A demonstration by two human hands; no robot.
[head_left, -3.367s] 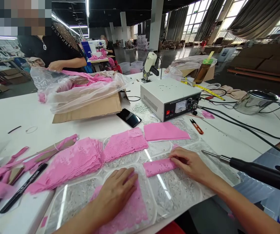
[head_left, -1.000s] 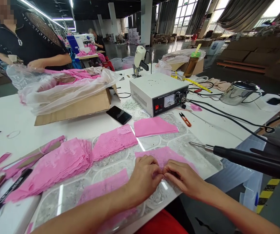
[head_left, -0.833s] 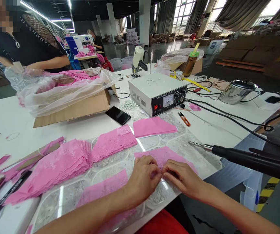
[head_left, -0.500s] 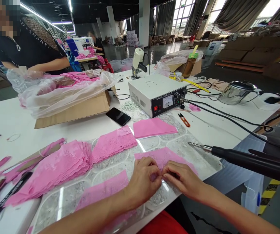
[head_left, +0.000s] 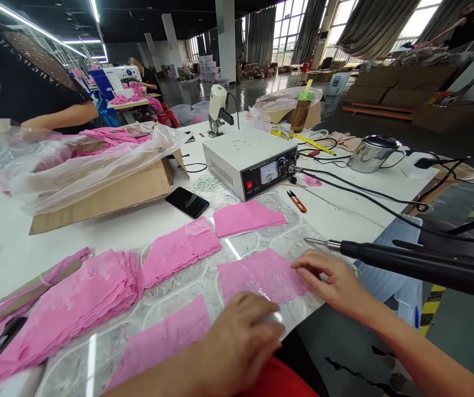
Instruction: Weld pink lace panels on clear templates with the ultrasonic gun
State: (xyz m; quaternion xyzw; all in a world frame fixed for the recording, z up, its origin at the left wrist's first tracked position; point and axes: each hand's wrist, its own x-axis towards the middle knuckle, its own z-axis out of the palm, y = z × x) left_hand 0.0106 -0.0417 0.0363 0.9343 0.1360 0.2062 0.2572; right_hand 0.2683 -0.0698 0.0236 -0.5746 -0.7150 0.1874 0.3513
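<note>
A thin pink fabric piece (head_left: 257, 275) lies on the clear patterned mat (head_left: 229, 289) in front of me. At its right edge, my right hand (head_left: 332, 278) has thumb and fingertips drawn together on the fabric. My left hand (head_left: 245, 336) is over the near edge of the mat, smeared by motion, with its fingers unclear. Partly behind the left forearm lies another pink piece (head_left: 162, 342). A stack of pink lace pieces (head_left: 92, 298) spreads out to the left, beside a lace-edged pink pile (head_left: 183, 248). Farther back sits a plain pink stack (head_left: 249, 218).
A black pen-like tool with a metal tip (head_left: 386, 262) juts in above my right hand, near a cabled control box (head_left: 249, 160). Orange thread snips (head_left: 297, 202), a phone (head_left: 187, 202) and a lined carton (head_left: 100, 207) stand around. A co-worker (head_left: 34, 88) is at the left.
My hands, earlier together at the fabric's near edge, have parted. The left has come back toward me; the right is now at the piece's right edge. The view has shifted slightly.
</note>
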